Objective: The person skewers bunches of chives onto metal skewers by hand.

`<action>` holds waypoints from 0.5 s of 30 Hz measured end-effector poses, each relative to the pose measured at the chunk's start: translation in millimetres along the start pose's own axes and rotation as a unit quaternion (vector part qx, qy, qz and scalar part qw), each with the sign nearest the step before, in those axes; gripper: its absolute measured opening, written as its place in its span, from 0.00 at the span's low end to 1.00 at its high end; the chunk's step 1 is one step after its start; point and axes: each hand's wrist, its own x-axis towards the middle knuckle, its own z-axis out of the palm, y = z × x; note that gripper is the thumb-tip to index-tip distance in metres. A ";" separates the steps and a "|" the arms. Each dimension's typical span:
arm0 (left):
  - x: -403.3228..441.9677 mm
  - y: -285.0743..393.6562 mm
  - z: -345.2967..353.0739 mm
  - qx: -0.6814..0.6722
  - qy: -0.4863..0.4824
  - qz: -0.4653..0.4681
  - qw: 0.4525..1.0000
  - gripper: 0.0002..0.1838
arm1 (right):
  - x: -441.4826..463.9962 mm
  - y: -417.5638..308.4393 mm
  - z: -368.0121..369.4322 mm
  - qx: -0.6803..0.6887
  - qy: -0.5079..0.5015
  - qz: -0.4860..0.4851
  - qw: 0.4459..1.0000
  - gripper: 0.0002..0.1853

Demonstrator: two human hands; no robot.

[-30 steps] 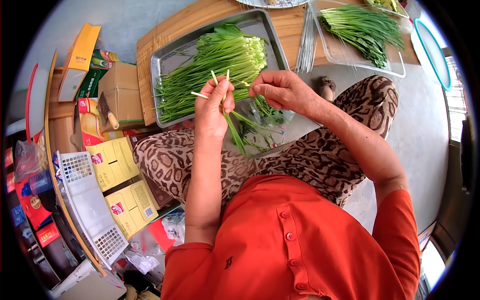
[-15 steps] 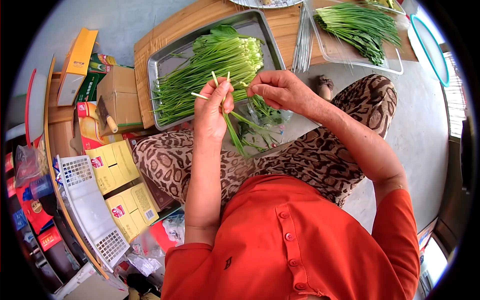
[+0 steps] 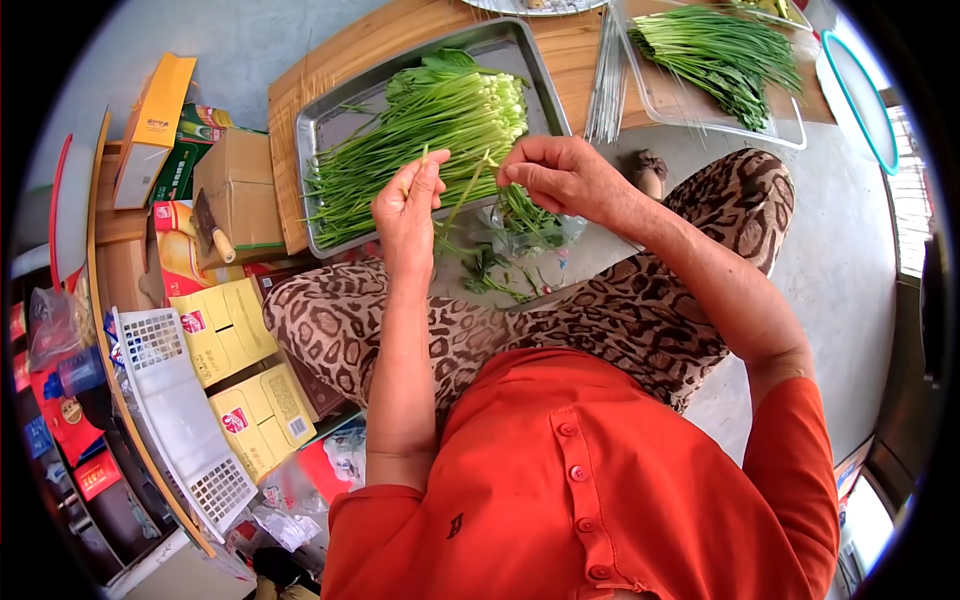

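My left hand [image 3: 408, 210] is closed on thin green stems, just in front of the metal tray [image 3: 556, 112]. To its right, my right hand [image 3: 570, 178] is pinched beside the end of a thin skewer or stalk; what lies between its fingertips is too small to make out. A pale green stem [image 3: 468, 188] slants between the two hands. Behind them, a large pile of green stalks [image 3: 400, 150] with pale ends lies in the tray. Loose leafy greens [image 3: 492, 272] and a clear plastic bag are below the hands, near my knees.
Thin skewers [image 3: 606, 85] lie on the wooden table [image 3: 385, 30]. Right of them stands a clear plastic tray [image 3: 790, 128] with more greens [image 3: 715, 60]. Cardboard boxes [image 3: 238, 190], yellow cartons [image 3: 228, 330] and a white basket [image 3: 185, 420] are at the left.
My left hand has shifted slightly left and turned, and the crossed stems in it have come apart, with one now slanting between the hands. My right hand has barely moved.
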 end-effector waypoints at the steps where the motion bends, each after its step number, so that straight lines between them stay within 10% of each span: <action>1: -0.8 2.0 -0.6 0.006 -0.022 -0.004 1.000 0.15 | -0.3 -0.4 0.8 -0.005 -0.002 -0.002 1.000 0.11; 15: -2.3 4.6 12.5 -0.093 -0.145 -0.042 0.984 0.17 | 0.4 1.5 3.0 0.000 -0.014 0.001 1.000 0.10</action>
